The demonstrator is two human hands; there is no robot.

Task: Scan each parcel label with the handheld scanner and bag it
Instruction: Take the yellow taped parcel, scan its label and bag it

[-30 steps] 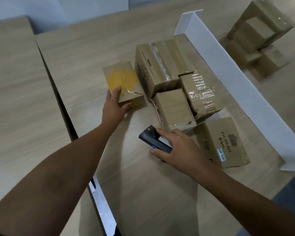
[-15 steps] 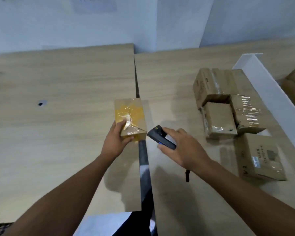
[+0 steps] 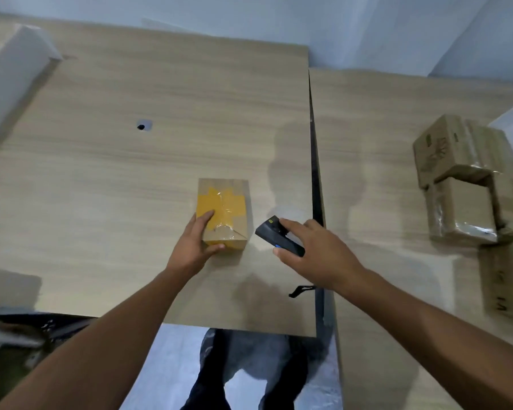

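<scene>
**Parcel (image 3: 230,202) in your left hand (image 3: 194,248), scanner (image 3: 279,238) just beside it**

Parcel and scanner sit close together over the near part of the left table (image 3: 116,179). They are a little short of the dark gap (image 3: 315,161) that splits it from the right table (image 3: 376,187). The parcel is a small brown cardboard box with yellow tape (image 3: 216,202) under a clear shiny layer across its top. It lies flat on the table with its long side running away from you.

Your left hand grips the parcel's near left corner. Your fingers (image 3: 205,217) curl over the top, onto the tape, and your thumb (image 3: 216,247) presses the near end face.

Your right hand (image 3: 317,253) is just to the right of the parcel, not touching it, and is wrapped round the dark scanner. Your forefinger rests along the scanner's top, and your thumb clamps its near side by a small blue spot. Its front end points up and left, toward the parcel's right edge. A black strap (image 3: 301,290) hangs below your right wrist. Whether the scanner touches the table is not clear.

Further off, a small round hole (image 3: 142,126) marks the left table, and a white board (image 3: 12,69) stands at its far left edge. A cluster of taped cardboard boxes (image 3: 462,184) sits on the right table, well apart from both hands.
</scene>
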